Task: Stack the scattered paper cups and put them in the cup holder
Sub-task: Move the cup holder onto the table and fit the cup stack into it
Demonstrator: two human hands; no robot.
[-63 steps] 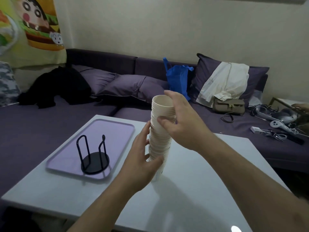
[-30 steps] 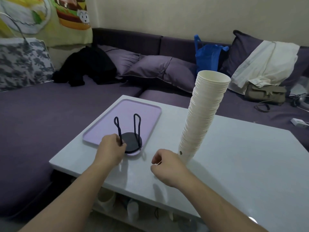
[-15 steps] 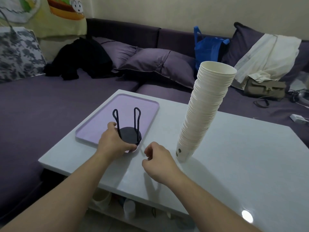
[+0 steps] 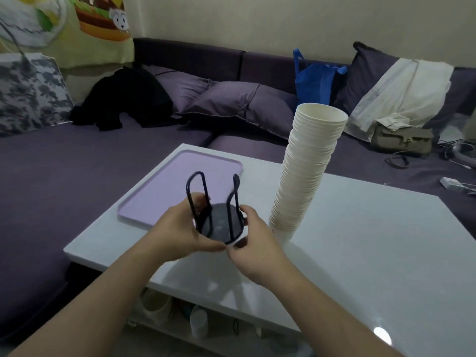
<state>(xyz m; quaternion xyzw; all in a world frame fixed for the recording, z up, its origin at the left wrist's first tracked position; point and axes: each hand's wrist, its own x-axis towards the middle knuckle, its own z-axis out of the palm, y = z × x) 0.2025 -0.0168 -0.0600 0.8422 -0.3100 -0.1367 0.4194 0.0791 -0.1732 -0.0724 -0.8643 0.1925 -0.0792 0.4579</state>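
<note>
Both hands are on the cup holder (image 4: 218, 218), a black wire stand with a round base and 2 upright loops. The left hand (image 4: 177, 231) grips the base from the left with fingers curled round its edge and the foot of one loop; the right hand (image 4: 253, 242) pinches the base rim from the right, thumb on top. The holder looks tilted and raised off the white table (image 4: 373, 253), over the near corner of the lilac tray (image 4: 159, 191), though contact with the surface is hard to judge. A 2-handed hold on the base makes sense: the loops are thin and the weight sits low, so gripping the disc keeps it level. The stack of paper cups (image 4: 306, 173) stands free on the table just right of the right hand, leaning slightly, no scattered cups visible; stacking appears finished and the holder is probably being brought toward it. Against 0.5 s ago: the holder then sat on the tray with only the left hand touching it and the right hand curled nearby on the table; now both hands hold it and it has shifted toward the person. The stack has not moved.
</note>
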